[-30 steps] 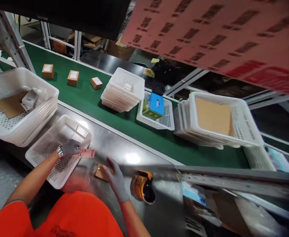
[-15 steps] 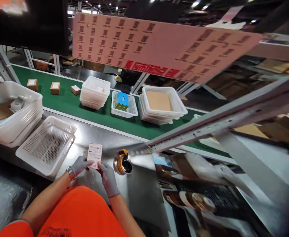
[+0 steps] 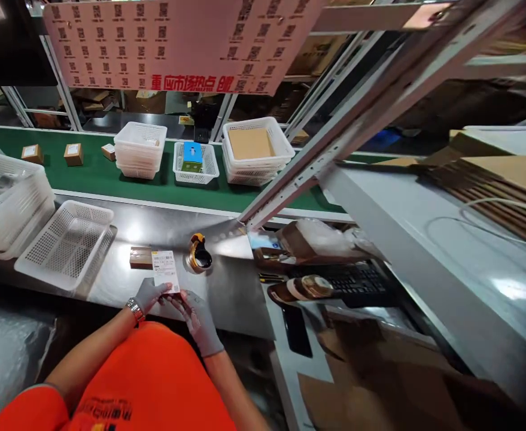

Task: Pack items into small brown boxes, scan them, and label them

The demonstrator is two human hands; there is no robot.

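Both my hands wear thin grey gloves and hold a printed white label (image 3: 164, 269) near the table's front edge. My left hand (image 3: 149, 294) pinches its lower left side, and my right hand (image 3: 200, 320) grips the lower right corner. Just behind the label lies a small brown cardboard box (image 3: 139, 257), partly covered by it. To the right, a tape roll in a yellow-and-black dispenser (image 3: 200, 256) rests on the metal table (image 3: 231, 293), apart from my hands.
A white perforated basket (image 3: 67, 242) stands left of the box, beside stacked baskets (image 3: 15, 209). On the green conveyor (image 3: 155, 190) are small boxes, basket stacks and a basket with a blue-and-green box (image 3: 192, 157). A slanted metal post (image 3: 285, 191) rises right. A phone (image 3: 297, 331) lies near a keyboard (image 3: 356, 284).
The view has turned to the right, bringing more of the side desk and shelf into sight. Both hands keep hold of the label, and the small box behind it now shows more.
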